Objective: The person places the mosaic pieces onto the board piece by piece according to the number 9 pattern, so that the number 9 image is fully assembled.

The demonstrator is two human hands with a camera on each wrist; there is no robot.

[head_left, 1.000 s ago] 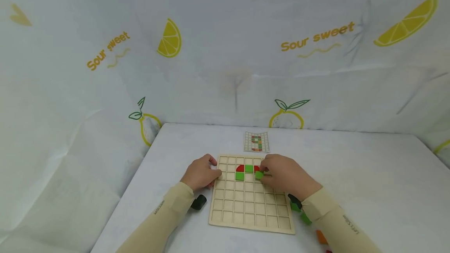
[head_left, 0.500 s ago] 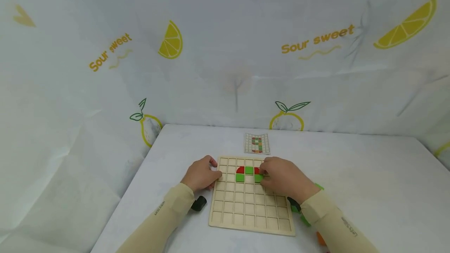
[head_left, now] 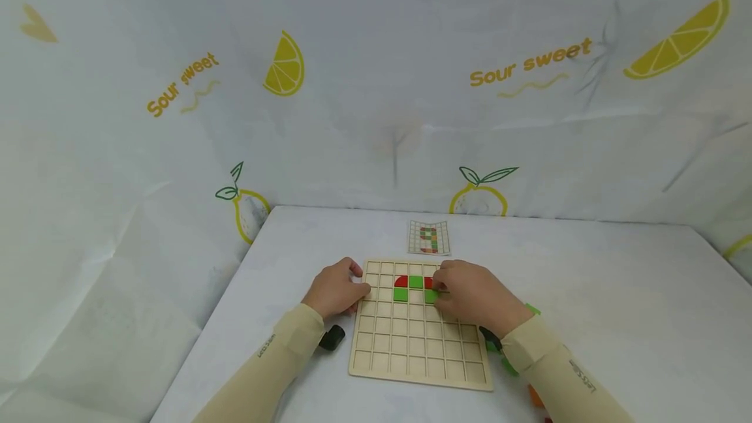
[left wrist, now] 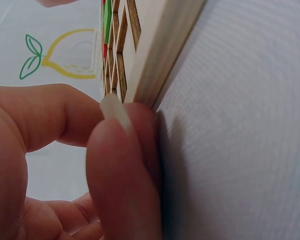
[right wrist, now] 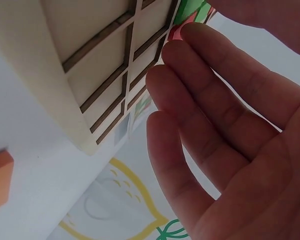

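A square wooden grid board [head_left: 408,344] lies on the table between both hands. My left hand [head_left: 336,287] grips its left edge, and in the left wrist view the thumb [left wrist: 117,170] and a finger meet at that edge. My right hand [head_left: 478,296] reaches over the board's right side, thumb and index fingertips at a green square tile [head_left: 430,297] lying in a cell and partly covered. Beside those fingertips is a red tile [head_left: 428,282], also partly hidden. Another green tile [head_left: 416,282], a rounded red tile [head_left: 401,281] and a further green tile [head_left: 401,294] sit in cells.
Behind the board lies a small pattern card [head_left: 428,238]. Loose green tiles [head_left: 510,366] and an orange piece [head_left: 535,397] lie by the right forearm. A black cylindrical object [head_left: 332,338] is near the left wrist. A lemon-print cloth [head_left: 364,116] hangs behind the table.
The green tile at my right fingertips has gone from tilted to flat in its cell, with the right hand shifting only slightly. My left hand has stayed at the board's edge.
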